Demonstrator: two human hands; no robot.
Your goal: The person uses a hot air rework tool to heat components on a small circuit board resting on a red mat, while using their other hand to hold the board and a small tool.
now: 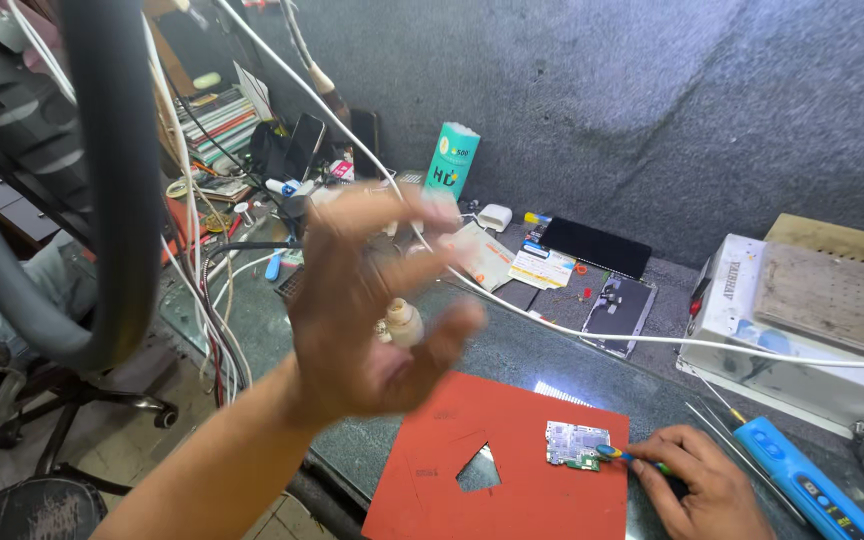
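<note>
Gripping a thin tool with a yellow and blue tip point(620, 456), our right hand point(700, 482) rests low on the tabletop point(512, 350), and the tip touches the right edge of a small circuit board point(576, 444). This board lies flat on a red mat point(512, 480), near the mat's upper right corner; the mat has a triangular hole cut in it, to the left of the board.

Our left hand point(372, 300) is raised in the air above the tabletop, with the palm turned to us and the fingers spread and relaxed, so its grip is released and it holds nothing. It looks blurred. Just behind the fingers we see a small cream bottle point(402, 322) that stands on the tabletop.

A white cable point(652, 340) runs across the tabletop behind the left hand. At the right of the mat lies a blue pen-shaped tool point(807, 482), and behind it a white machine point(802, 330). A teal can point(452, 160) stands further back.
</note>
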